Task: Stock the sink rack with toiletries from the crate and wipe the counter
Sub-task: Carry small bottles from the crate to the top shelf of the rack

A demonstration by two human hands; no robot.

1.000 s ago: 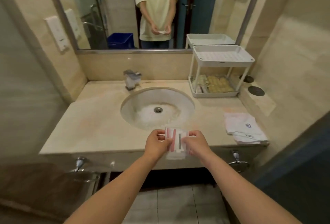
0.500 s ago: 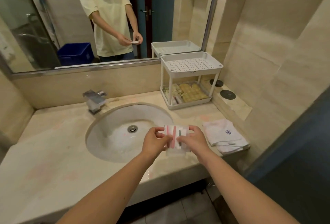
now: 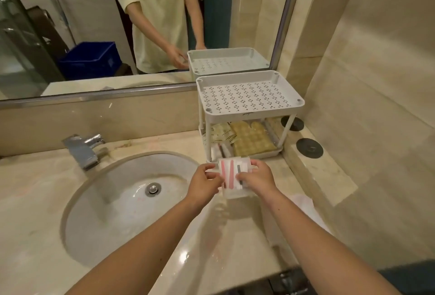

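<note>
Pink-striped packets (image 3: 231, 174), a fanned bundle, now sit just in front of the rack (image 3: 249, 97), closer than a second ago, when they hung over the basin's near edge. Both the left hand (image 3: 203, 180) and right hand (image 3: 257, 177) keep a clenched grip on them. The lower tier (image 3: 273, 152) already holds toiletries; the top is bare, so placing looks imminent.

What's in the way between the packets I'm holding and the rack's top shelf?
Nothing visible. Both the left hand and right hand hold the clear toiletry packets just in front of the rack. The top shelf sits bare above them; only its raised front rim needs clearing. The lower shelf already holds packets.
</note>
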